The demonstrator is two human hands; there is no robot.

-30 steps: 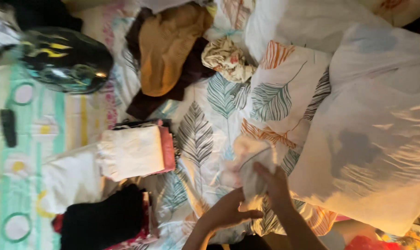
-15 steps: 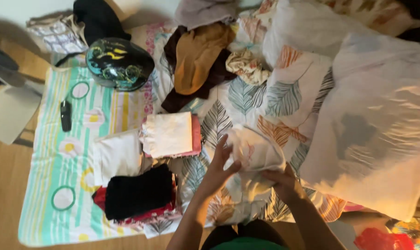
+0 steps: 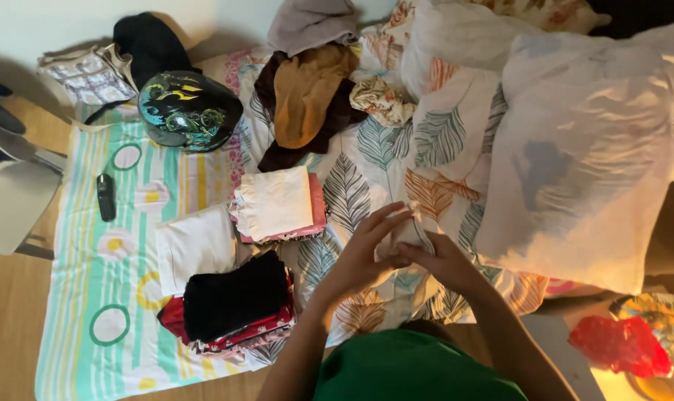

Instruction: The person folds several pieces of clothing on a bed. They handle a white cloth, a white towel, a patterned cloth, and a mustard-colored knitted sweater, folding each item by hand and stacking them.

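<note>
My left hand (image 3: 363, 249) and my right hand (image 3: 439, 260) meet over a leaf-patterned sheet (image 3: 359, 182), both gripping a small pale cloth (image 3: 410, 229) bunched between the fingers. To the left lie folded stacks: a white and pink pile (image 3: 277, 204), a flat white piece (image 3: 196, 245), and a black garment on red patterned clothes (image 3: 233, 301). Farther up the bed sits an unfolded heap of brown and mustard clothes (image 3: 307, 100) and a crumpled floral cloth (image 3: 381, 100).
A large white pillow (image 3: 582, 156) fills the right side. A dark patterned helmet (image 3: 188, 111) and a black remote (image 3: 105, 197) rest on a striped green mat (image 3: 122, 297). A chair (image 3: 10, 200) stands at left, a red bag (image 3: 619, 345) at lower right.
The view has swung right and pulled back, showing more of the mat and floor. My hands have drawn together and bunched the pale cloth smaller between them.
</note>
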